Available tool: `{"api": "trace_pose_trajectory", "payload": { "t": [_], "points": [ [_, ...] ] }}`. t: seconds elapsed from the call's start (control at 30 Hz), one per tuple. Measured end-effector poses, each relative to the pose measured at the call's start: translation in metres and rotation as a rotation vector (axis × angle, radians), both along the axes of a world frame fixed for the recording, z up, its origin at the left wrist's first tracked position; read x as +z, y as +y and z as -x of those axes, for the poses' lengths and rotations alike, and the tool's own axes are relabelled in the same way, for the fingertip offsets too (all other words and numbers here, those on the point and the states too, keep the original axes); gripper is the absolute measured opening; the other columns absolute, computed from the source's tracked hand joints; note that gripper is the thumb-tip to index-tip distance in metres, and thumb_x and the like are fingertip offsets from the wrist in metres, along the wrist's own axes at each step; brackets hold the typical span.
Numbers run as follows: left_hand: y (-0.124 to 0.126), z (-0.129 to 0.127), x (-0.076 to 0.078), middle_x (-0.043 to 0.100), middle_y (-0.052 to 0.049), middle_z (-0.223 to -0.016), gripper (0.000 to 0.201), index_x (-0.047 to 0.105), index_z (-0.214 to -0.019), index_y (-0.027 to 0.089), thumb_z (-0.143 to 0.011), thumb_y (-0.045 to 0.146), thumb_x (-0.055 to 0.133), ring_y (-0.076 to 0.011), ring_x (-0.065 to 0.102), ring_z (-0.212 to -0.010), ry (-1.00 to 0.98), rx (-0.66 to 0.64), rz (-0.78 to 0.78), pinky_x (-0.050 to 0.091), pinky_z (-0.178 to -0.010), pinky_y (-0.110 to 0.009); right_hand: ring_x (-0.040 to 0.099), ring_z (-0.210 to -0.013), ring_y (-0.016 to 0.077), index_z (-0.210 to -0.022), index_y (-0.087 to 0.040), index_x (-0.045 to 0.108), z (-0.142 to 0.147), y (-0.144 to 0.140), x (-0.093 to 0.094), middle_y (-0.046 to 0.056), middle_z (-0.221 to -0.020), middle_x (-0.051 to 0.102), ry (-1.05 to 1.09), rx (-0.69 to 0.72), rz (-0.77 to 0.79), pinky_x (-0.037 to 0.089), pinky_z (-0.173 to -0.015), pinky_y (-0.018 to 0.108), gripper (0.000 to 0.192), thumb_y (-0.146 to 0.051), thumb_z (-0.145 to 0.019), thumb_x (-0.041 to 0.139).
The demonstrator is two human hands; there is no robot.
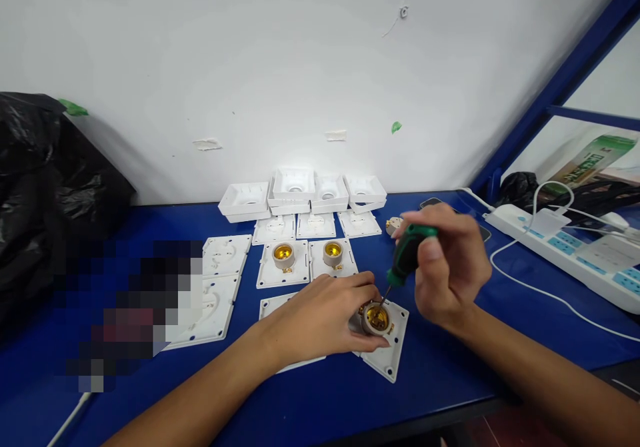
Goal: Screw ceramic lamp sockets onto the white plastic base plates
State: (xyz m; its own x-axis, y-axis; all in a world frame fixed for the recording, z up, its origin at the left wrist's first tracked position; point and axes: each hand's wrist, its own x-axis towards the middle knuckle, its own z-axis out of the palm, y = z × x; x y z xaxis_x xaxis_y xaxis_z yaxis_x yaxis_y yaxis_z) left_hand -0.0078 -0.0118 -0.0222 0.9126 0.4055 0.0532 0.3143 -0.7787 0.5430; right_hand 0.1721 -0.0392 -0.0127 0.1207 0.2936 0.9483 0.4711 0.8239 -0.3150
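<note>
My right hand (450,267) grips a green-handled screwdriver (407,255), its thin shaft angled down into a beige lamp socket with a brass inside (376,318). That socket sits on a white square plate (390,354) turned cornerwise on the blue table (440,367). My left hand (325,314) lies flat over the plate's left part, fingers pressed against the socket. Just behind it, two more white plates carry sockets (283,255) (333,252).
White plates without sockets (220,280) lie at the left; several white box covers (295,190) stand along the wall. A loose socket (393,226) and a phone (435,203) sit behind my right hand. A white power strip (565,247) with cables lies at right, a black bag (45,194) at left.
</note>
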Motion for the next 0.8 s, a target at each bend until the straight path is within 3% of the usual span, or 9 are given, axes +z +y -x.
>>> {"api": "trace_pose_trajectory", "payload": {
  "t": [0.17,0.23,0.4,0.57,0.7,0.8],
  "points": [
    [0.006,0.002,-0.004,0.063,0.0,-0.103,0.047,0.064,-0.111,0.023,-0.083,0.059,0.075,-0.0153,0.06,-0.08,-0.041,-0.052,0.016,0.039,-0.066,-0.027,0.054,-0.059,0.0144,-0.11,-0.029,0.065,-0.008,0.013,0.003,0.001,-0.081,0.057,0.256,-0.106,0.114,0.044,-0.05,0.031,0.022,-0.038,-0.103,0.046],
    [0.011,0.003,-0.005,0.062,0.001,-0.099,0.048,0.064,-0.108,0.022,-0.081,0.061,0.076,-0.0137,0.056,-0.075,-0.056,-0.064,0.027,0.037,-0.064,-0.027,0.049,-0.056,0.0132,-0.11,-0.028,0.064,-0.011,0.016,0.003,0.0,-0.08,0.057,0.254,-0.084,0.153,0.04,-0.047,0.03,0.022,-0.038,-0.103,0.046],
    [0.016,0.003,-0.006,0.062,0.001,-0.094,0.045,0.063,-0.098,0.022,-0.08,0.061,0.076,-0.0144,0.054,-0.077,-0.084,-0.052,0.068,0.035,-0.065,-0.028,0.055,-0.073,0.0164,-0.11,-0.027,0.065,-0.013,0.018,-0.001,0.003,-0.085,0.056,0.153,-0.105,0.19,0.045,-0.056,0.031,0.021,-0.036,-0.102,0.048],
    [0.01,0.002,-0.002,0.061,0.003,-0.095,0.044,0.062,-0.101,0.023,-0.08,0.059,0.077,-0.0133,0.052,-0.076,-0.108,-0.028,0.079,0.038,-0.067,-0.028,0.057,-0.081,0.0167,-0.112,-0.027,0.064,-0.013,0.019,-0.004,0.004,-0.094,0.058,0.108,-0.062,0.253,0.05,-0.063,0.031,0.02,-0.032,-0.102,0.047],
    [0.006,0.004,0.006,0.061,0.001,-0.101,0.031,0.066,-0.109,0.023,-0.085,0.039,0.075,-0.0136,0.056,-0.079,-0.092,-0.029,0.108,0.042,-0.07,-0.027,0.056,-0.078,0.0158,-0.113,-0.027,0.062,-0.014,0.019,-0.003,0.003,-0.094,0.057,0.071,-0.067,0.264,0.049,-0.064,0.031,0.02,-0.028,-0.103,0.046],
    [0.005,0.005,0.011,0.06,-0.001,-0.11,0.039,0.067,-0.117,0.026,-0.08,0.032,0.077,-0.0147,0.059,-0.083,-0.045,-0.053,0.139,0.045,-0.074,-0.028,0.054,-0.076,0.0149,-0.113,-0.027,0.062,-0.014,0.019,-0.003,0.003,-0.093,0.056,0.059,-0.065,0.268,0.047,-0.063,0.03,0.02,-0.025,-0.102,0.046]
  ]
}}
